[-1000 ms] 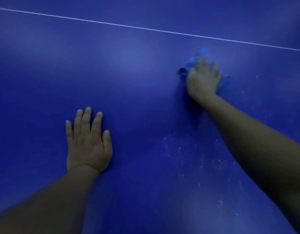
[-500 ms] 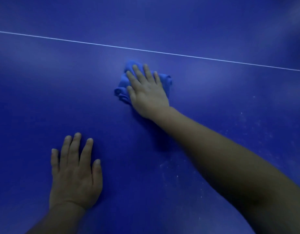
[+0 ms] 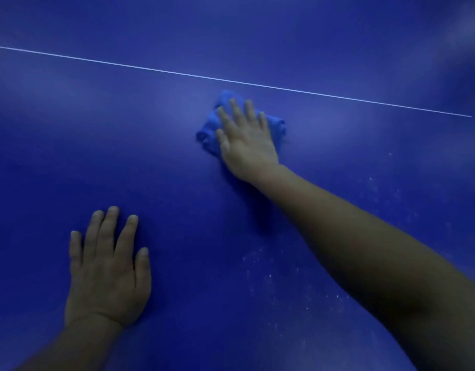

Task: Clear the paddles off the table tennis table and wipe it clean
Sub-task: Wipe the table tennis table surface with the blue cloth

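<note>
So the right hand [image 3: 247,141] lies flat on top of a crumpled blue cloth [image 3: 208,129], which sits on the blue table tennis table [image 3: 70,143]. The left hand [image 3: 108,269] rests flat on the table at about 7 o'clock from the cloth, well apart. A thin white line [image 3: 150,69] crosses just beyond the cloth, at its 12 o'clock. Pale specks [image 3: 270,277] lie between the arms, at the cloth's 5 o'clock.

Right grip [image 3: 245,140] is covering most of the blue cloth [image 3: 208,129], only edges showing. Both forearms are running off the bottom & right edges. White line [image 3: 231,81] is fading out at far right; bench [image 3: 57,145] edges aren't in frame.
</note>
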A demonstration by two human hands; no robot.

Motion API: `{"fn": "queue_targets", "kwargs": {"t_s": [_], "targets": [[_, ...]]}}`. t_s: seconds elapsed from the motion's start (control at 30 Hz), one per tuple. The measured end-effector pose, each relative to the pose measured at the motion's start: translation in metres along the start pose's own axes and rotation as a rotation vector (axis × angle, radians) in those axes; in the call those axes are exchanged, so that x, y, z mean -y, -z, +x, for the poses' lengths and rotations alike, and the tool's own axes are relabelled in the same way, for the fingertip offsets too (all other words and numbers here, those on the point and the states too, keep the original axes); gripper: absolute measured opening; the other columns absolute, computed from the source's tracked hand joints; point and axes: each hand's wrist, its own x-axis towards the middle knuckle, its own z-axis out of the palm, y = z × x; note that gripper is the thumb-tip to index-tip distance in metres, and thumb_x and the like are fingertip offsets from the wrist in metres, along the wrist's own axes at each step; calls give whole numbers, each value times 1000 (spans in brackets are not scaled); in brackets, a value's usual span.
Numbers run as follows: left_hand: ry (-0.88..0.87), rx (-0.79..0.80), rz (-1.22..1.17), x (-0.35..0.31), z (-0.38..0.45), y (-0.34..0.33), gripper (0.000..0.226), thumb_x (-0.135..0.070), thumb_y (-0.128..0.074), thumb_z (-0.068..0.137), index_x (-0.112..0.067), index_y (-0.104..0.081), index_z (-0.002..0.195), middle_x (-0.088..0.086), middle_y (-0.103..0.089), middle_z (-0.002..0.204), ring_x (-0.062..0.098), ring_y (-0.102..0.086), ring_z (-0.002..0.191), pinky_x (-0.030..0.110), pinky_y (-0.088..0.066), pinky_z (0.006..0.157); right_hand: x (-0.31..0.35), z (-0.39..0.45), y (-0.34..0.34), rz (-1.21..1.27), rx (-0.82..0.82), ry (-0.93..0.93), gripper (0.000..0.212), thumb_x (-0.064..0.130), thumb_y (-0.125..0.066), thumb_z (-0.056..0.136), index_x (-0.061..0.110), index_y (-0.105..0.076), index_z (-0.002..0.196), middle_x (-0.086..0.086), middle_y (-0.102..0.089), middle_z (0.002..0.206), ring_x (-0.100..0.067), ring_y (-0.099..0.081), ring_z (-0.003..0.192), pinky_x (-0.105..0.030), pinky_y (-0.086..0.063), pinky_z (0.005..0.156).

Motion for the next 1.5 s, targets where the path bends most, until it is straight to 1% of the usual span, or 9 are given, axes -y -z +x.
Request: {"fn": "queue_targets", "kwargs": {"t_s": [0.13, 0.27, 0.4, 0.57, 0.77, 1.03, 1.1, 1.27, 1.5], "targets": [[0, -20, -7, -1, 2, 0, 64, -42, -29, 94, -7, -44, 145, 14, -28, 159, 29, -14, 151, 41, 8, 122, -98, 8, 15, -118, -89, -200, 59, 35, -16, 97, 8, -49, 137, -19, -45, 147, -47, -42, 131, -58, -37, 103], [-6, -20, 5, -1, 2, 0, 64, -41, -29, 95, -6, -43, 146, 16, -28, 158, 31, -15, 150, 43, 8, 122, -194, -12, 31, 49, -40, -757, 56, 41, -21, 105, 21, -24, 157, -4, -14, 166, -36, -9, 151, -56, -10, 120], [-7, -15, 11, -2, 1, 1, 64, -42, -28, 95, -9, -39, 149, 15, -26, 160, 30, -12, 151, 46, 5, 122, -112, -69, 18, 29, -6, -149, 61, 42, -24, 97, 17, -37, 151, -12, -30, 161, -44, -27, 144, -60, -28, 112], [-1, -22, -6, -2, -1, 0, 65, -44, -26, 95, -10, -38, 150, 14, -24, 161, 28, -10, 152, 50, 2, 123, -48, -194, 14, -4, 185, 641, 54, 45, -35, 101, 26, -34, 152, -1, -26, 162, -35, -19, 150, -53, -13, 120], [-15, -53, -26, 1, -1, -2, 64, -44, -26, 96, -9, -41, 148, 15, -27, 160, 30, -13, 151, 54, -2, 123, -109, -50, 24, 44, 9, -228, 63, 49, -23, 97, 23, -29, 155, -3, -20, 165, -37, -14, 150, -58, -14, 118], [-22, -75, -34, 1, -1, -4, 64, -44, -26, 95, -10, -41, 148, 15, -28, 160, 30, -15, 151, 54, -3, 123, -12, -233, 16, 31, 215, 926, 51, 48, -41, 100, 31, -42, 149, 1, -30, 161, -33, -18, 151, -54, -13, 120], [-22, -73, -36, 2, 0, -5, 64, -44, -26, 95, -11, -41, 149, 14, -27, 160, 30, -14, 151, 52, -1, 123, -57, -198, 15, -28, 135, 812, 50, 45, -41, 98, 30, -42, 146, -3, -38, 157, -38, -28, 146, -57, -20, 116], [-20, -80, -45, 1, -2, -6, 63, -43, -28, 95, -13, -39, 150, 12, -26, 161, 28, -13, 152, 50, 1, 123, -116, -114, 24, 7, -23, -114, 68, 55, -21, 91, 27, -37, 151, -5, -31, 161, -38, -24, 147, -58, -23, 115], [-8, -44, -34, 0, -4, -3, 69, -50, -23, 94, -16, -33, 153, 9, -19, 164, 24, -6, 153, 48, 5, 123, -3, -338, 7, 25, 134, 751, 49, 48, -44, 99, 36, -41, 147, 3, -29, 162, -36, -22, 149, -58, -25, 114]]}}
